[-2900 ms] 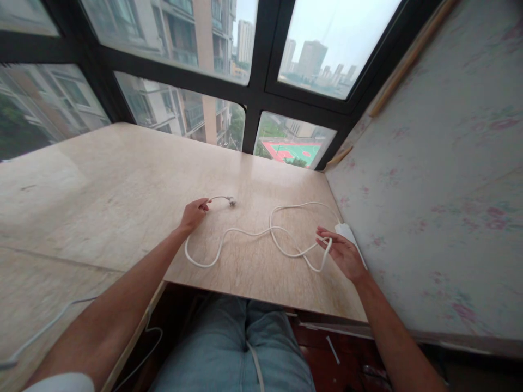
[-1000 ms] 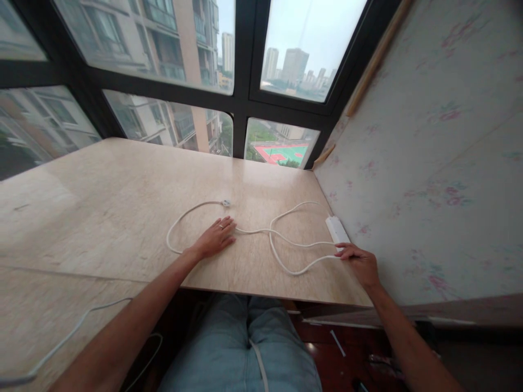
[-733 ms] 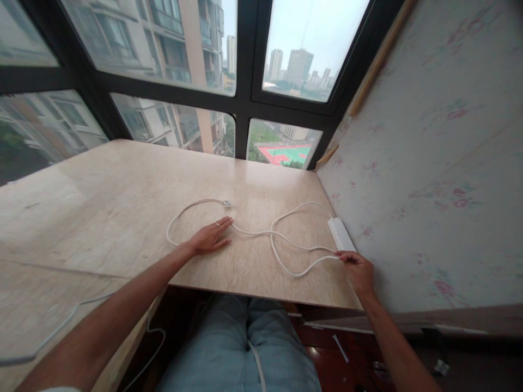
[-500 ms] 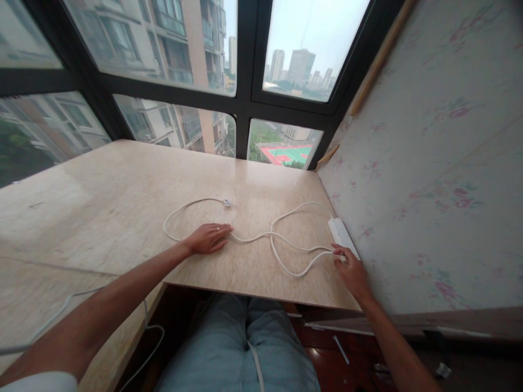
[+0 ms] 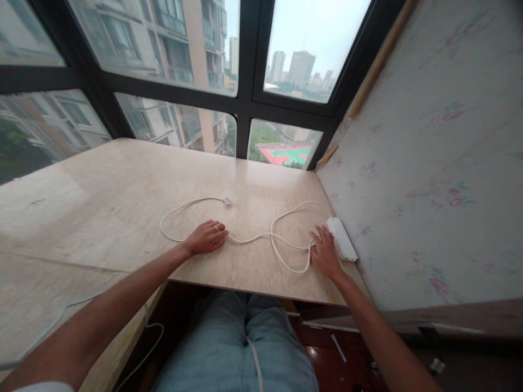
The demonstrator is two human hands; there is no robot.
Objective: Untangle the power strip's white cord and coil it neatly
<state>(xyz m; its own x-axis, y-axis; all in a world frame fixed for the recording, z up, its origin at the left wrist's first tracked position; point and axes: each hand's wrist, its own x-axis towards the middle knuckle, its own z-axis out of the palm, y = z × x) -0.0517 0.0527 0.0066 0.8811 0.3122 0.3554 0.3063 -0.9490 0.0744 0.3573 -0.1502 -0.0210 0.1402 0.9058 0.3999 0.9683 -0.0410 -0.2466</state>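
A white power strip [image 5: 342,239] lies along the wall at the right of the marble-look ledge. Its white cord [image 5: 250,241] runs left in a loop and a long curve, ending in a plug [image 5: 227,201]. My left hand [image 5: 207,236], with a ring on one finger, rests on the ledge closed around the cord's middle stretch. Just left of the power strip, my right hand [image 5: 324,250] lies palm down over the cord's loop, fingers stretched and spread. The stretch of cord beneath that palm is hidden.
The wallpapered wall [image 5: 420,185] bounds the ledge [image 5: 229,275] on the right, and dark-framed windows [image 5: 239,103] stand behind it. Another thin cable [image 5: 157,325] hangs past the ledge's edge at lower left. My legs are under the front edge.
My right hand has moved left from the power strip's near end, drawing the cord loop in and spreading its fingers. My left hand has shifted slightly left and curled its fingers.
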